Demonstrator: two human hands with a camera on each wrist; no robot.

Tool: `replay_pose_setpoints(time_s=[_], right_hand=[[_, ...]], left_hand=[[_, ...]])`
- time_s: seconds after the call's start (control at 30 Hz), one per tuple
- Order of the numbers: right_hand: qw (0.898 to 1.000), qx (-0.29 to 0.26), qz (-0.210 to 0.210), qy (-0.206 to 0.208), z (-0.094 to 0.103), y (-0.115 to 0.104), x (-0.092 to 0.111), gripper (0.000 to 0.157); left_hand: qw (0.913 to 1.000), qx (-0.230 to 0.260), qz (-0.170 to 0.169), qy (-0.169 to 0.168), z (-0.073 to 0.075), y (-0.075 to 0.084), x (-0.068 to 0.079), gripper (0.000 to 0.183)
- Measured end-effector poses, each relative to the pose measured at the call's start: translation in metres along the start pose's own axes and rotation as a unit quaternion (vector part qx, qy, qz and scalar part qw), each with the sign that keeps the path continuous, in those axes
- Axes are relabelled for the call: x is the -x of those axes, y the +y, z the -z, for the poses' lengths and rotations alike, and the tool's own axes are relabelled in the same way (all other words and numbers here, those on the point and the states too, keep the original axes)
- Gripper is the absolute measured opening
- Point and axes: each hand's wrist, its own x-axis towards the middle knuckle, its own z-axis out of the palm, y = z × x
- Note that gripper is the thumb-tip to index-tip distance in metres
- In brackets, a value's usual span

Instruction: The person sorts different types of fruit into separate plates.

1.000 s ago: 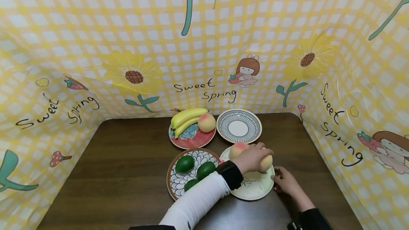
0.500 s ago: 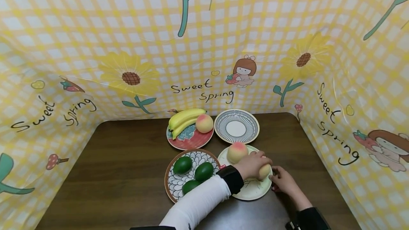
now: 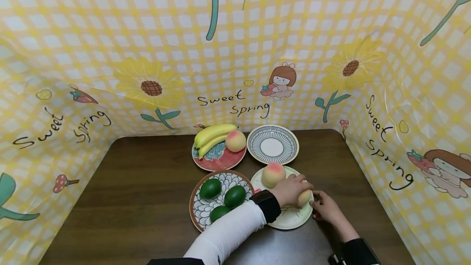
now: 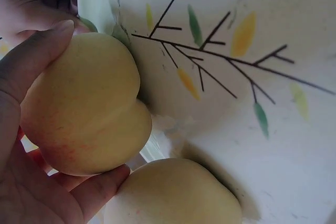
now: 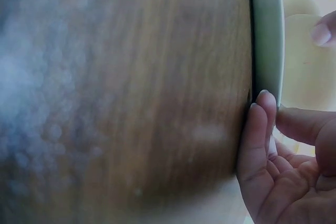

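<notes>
A person's left hand (image 3: 292,191) curls around a peach (image 3: 304,198) at the right side of a pale plate (image 3: 288,221).

The right hand (image 3: 328,208) pinches the plate's rim, thumb inside and fingertips outside; a second peach (image 3: 274,175) sits on the plate, near the gripped one. Just left, green fruits (image 3: 235,196) lie on a brown-rimmed plate (image 3: 196,220); behind stand a striped plate (image 3: 272,147) and a red plate (image 3: 229,160) bearing bananas (image 3: 214,135) and another peach (image 3: 236,141).
</notes>
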Motion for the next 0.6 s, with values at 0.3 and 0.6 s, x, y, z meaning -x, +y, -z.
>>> replay_pose_setpoints(time_s=[0.3,0.6], right_hand=[[1.000,-0.009,-0.003,0.002,-0.0007,0.0012,0.0000,0.045],[1.000,-0.009,-0.001,0.004,-0.0010,0.0010,-0.0001,0.045]], left_hand=[[0.9994,-0.020,-0.021,0.020,-0.0012,-0.0029,0.0013,0.060],[0.9990,-0.030,-0.025,0.020,0.0020,-0.0030,0.0027,0.069]])
